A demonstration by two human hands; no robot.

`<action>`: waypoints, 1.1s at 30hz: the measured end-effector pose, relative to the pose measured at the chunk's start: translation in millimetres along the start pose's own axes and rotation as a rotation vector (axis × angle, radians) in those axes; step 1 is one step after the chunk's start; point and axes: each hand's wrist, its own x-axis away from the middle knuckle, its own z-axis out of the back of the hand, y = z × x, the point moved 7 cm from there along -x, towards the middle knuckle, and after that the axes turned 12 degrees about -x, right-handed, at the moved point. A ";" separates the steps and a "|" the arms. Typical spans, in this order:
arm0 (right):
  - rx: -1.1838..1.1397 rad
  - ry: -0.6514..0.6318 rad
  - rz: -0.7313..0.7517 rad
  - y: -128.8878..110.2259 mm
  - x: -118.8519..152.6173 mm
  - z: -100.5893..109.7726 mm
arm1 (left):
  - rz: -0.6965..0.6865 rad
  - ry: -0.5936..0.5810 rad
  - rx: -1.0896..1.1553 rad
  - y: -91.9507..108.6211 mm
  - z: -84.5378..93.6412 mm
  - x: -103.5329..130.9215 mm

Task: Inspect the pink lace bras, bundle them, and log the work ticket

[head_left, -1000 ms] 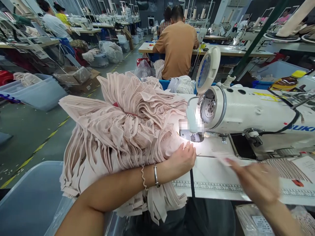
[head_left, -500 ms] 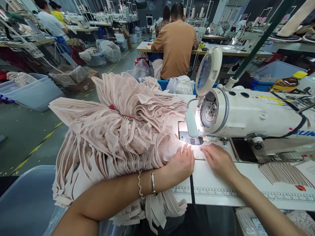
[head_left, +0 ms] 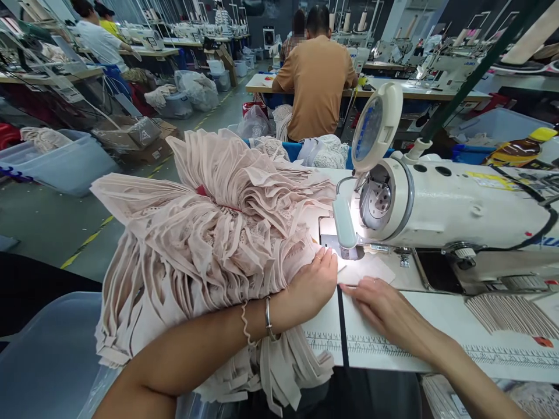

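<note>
A big bundle of gathered beige fabric pieces [head_left: 209, 233], with lace parts and a red tie, covers the left of the sewing table. My left hand [head_left: 315, 286] reaches across its front edge, fingers closed together on the fabric beside the lit needle plate. A flat pale fabric piece [head_left: 369, 269] lies right of those fingers, below the presser foot area of the white sewing machine [head_left: 454, 203]. Along its lower edge rests my right hand [head_left: 386, 308], fingers stretched out and fairly flat. The needle is hidden behind the small lamp [head_left: 345, 221].
A round magnifier [head_left: 378, 125] stands over the machine head. Stacked beige strips [head_left: 509, 312] lie at the right on the table, behind a printed ruler [head_left: 375, 348]. A clear plastic bin [head_left: 48, 349] sits lower left. Ahead, a person in a brown shirt [head_left: 318, 87] sits at another table.
My right hand has moved down and slightly left from the plate, its fingers extending. More of the pale piece shows. My left hand has shifted slightly; the camera view has shifted a little.
</note>
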 end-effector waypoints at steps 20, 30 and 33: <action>0.249 0.255 -0.297 53.2 -19.1 7.9 | -0.200 0.123 -0.184 30.5 -0.5 -3.0; -0.257 0.365 -0.520 70.2 -18.6 6.4 | -0.088 0.174 0.255 19.1 -2.6 -3.5; -0.252 0.380 -0.548 72.0 -17.8 7.1 | -0.205 0.148 0.039 33.7 -4.4 1.8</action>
